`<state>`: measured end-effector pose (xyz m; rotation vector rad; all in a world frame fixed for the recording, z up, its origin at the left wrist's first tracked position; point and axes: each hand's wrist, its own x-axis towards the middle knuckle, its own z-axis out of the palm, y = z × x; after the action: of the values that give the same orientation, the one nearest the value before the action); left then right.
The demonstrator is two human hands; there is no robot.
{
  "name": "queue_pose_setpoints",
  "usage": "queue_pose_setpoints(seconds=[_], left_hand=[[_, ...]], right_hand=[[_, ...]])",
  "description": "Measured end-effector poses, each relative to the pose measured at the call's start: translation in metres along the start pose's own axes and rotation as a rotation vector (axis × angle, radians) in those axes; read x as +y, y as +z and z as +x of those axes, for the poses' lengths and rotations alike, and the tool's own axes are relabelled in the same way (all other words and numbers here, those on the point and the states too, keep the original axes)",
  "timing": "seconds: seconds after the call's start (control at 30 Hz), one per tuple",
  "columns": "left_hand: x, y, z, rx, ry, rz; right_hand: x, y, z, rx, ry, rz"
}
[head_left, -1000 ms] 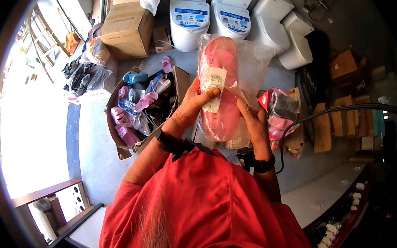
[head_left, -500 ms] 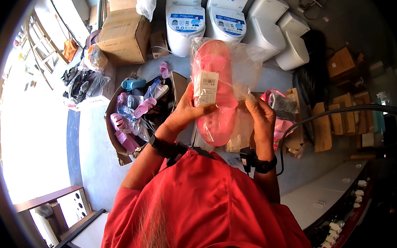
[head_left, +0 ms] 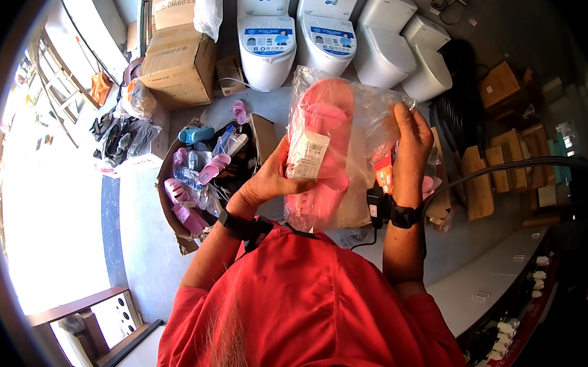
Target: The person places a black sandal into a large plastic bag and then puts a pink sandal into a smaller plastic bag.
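A pair of pink slippers [head_left: 336,136] lies inside a clear plastic bag [head_left: 371,98] in front of my chest. My left hand [head_left: 266,176] is closed round the left side of the bagged slippers, its thumb lying across them. Just above that thumb, a white label [head_left: 308,153] with a barcode shows on the bag. My right hand [head_left: 412,133] is raised and pinches the upper right edge of the bag, drawing the loose plastic out to the side. The fingertips' far side is hidden.
An open cardboard box [head_left: 168,201] full of bagged slippers stands at the left on the floor. Behind it are stacked cartons [head_left: 174,63]. Several white toilets [head_left: 267,51] line the far side. A black cable [head_left: 537,162] arches across the right, near flattened cardboard [head_left: 476,181].
My right hand has moved up and to the right, pulling the plastic outward. The bagged slippers have shifted slightly down and right in my left hand, and the label has tilted.
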<state>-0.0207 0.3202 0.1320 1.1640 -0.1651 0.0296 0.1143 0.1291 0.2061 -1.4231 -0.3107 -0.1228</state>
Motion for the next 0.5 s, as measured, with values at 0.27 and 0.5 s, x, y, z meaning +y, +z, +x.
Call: queue_pose_setpoints(seconds=[0.27,0.5], left_hand=[[0.001,0.007,0.006,-0.042,-0.03,-0.11],[-0.01,0.003,0.007,0.091,-0.026,-0.209]], right_hand=[[-0.001,0.0,0.019,0.046,-0.07,-0.059],[-0.006,-0.001,0.003,0.021,-0.094,-0.229]])
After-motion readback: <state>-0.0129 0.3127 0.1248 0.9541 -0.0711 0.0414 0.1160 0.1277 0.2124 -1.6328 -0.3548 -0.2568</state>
